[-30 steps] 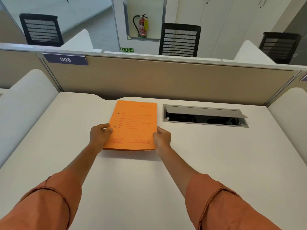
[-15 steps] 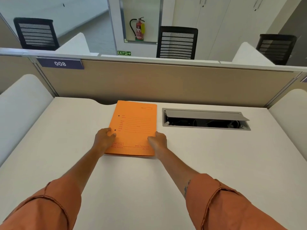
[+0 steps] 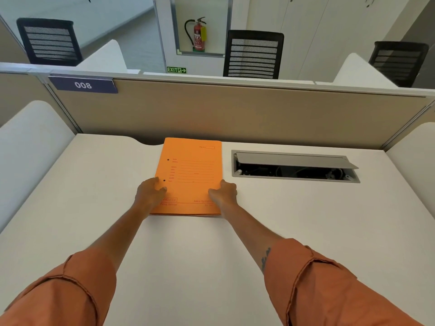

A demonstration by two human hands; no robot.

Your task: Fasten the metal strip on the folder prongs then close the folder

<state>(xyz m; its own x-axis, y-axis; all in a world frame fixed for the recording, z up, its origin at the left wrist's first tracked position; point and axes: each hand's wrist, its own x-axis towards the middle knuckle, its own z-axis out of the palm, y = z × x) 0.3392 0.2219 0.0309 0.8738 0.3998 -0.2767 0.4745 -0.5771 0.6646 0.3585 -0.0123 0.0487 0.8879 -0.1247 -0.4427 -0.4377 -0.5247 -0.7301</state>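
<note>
An orange folder [image 3: 193,170] lies closed and flat on the white desk [image 3: 188,255], its far edge near the partition. Two small dark holes mark the cover's left side. The metal strip and prongs are hidden inside. My left hand [image 3: 150,192] grips the folder's lower left edge, thumb on the cover beside the nearer hole. My right hand [image 3: 223,192] holds the lower right edge, fingers curled at its side.
An open cable tray [image 3: 294,169] with a raised grey lid sits in the desk just right of the folder. A beige partition [image 3: 235,114] closes off the back. White side panels stand at both sides of the desk.
Both hands have slid the folder away from me toward the partition and set its near edge down flat on the desk. They stay on its lower corners.
</note>
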